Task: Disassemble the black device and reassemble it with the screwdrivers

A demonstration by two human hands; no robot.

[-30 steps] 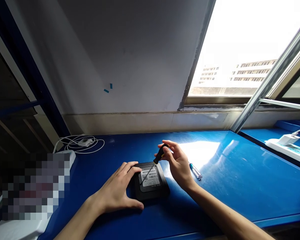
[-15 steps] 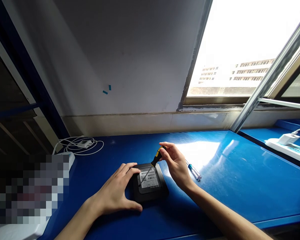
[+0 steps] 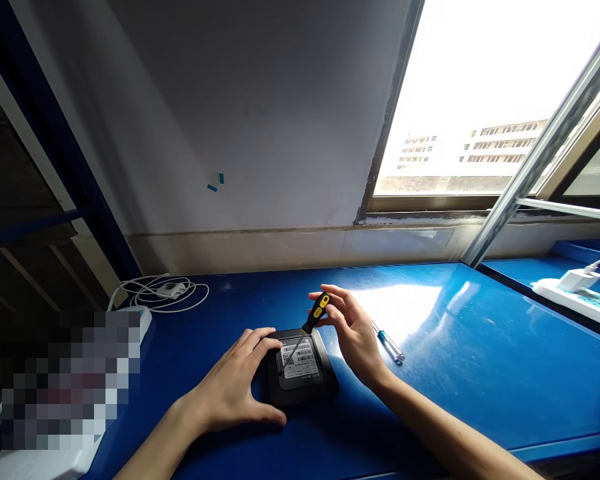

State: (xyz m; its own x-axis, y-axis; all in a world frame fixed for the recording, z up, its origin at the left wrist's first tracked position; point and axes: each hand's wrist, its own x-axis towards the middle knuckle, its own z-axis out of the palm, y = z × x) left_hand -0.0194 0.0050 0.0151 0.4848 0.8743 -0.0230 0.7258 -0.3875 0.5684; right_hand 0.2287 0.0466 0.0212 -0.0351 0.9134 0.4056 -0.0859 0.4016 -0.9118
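- On the glossy blue metal-looking tabletop [image 3: 460,380], a flat, square black plastic device [image 3: 305,384] is lying between the two hands, its recessed panel facing up and bearing a white printed label [image 3: 300,361].
- From the lower left, the left forearm is slanting up and inward, and the left hand [image 3: 235,383] is lying low at the device's left side, its back turned upward.
- Its fingers are spreading wide from the thumb: two fingertips are resting at the device's far left part, while the thumb is stretching out just beyond the near edge; whether it is touching that edge, I cannot tell.
- From the lower right, the other forearm is reaching up and leftward, and the right hand [image 3: 354,333] is hovering beyond the device's right side, raised above the tabletop.
- Its thumb and index finger are pinching the handle of a slim black-and-yellow screwdriver [image 3: 317,315], with the remaining fingers curving loosely behind.
- The screwdriver is tilting, handle up toward the right, its thin metal shaft crossing over the label and its tip pointing at the panel's left side, near the lower corner.
- Just right of that wrist, a second screwdriver with a clear, blue-collared handle [image 3: 391,348] is lying on the tabletop, well apart from the device.
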